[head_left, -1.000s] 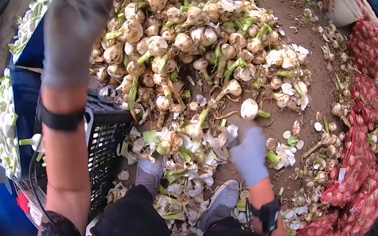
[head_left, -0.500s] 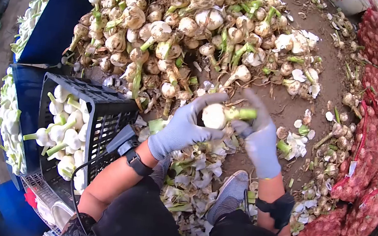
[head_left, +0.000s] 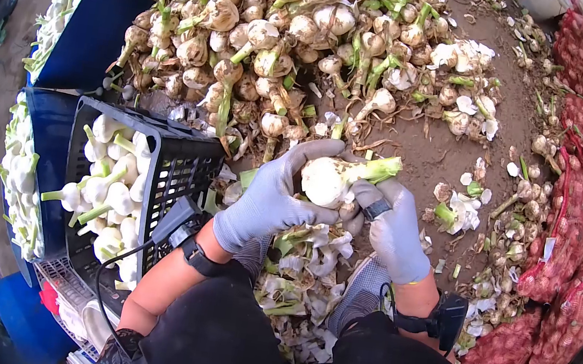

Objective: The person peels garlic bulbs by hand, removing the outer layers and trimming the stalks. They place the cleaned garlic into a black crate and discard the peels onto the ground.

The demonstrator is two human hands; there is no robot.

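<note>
A white garlic bulb [head_left: 324, 181] with a short green stem is held in front of my knees, its stem pointing right. My left hand [head_left: 274, 191], in a pale grey glove, curls around the bulb's left side, thumb below and fingers above. My right hand [head_left: 395, 223], gloved the same way, is closed at the bulb's right side, with its fingertips against the bulb where the stem begins. A dark band [head_left: 377, 209] with a shiny face sits on a right-hand digit; I cannot make out what it is.
A heap of unpeeled garlic [head_left: 274, 38] lies ahead. At left, a black crate [head_left: 186, 160] holds clean white bulbs, beside blue bins [head_left: 51, 141] of more garlic. Red mesh sacks [head_left: 563, 235] line the right. Peeled skins [head_left: 310, 259] cover the ground between my shoes.
My right hand has come in from the stem's far side and closed its fingers against the bulb. The bulb has shifted slightly left in my left hand, with its stem tilted upward.
</note>
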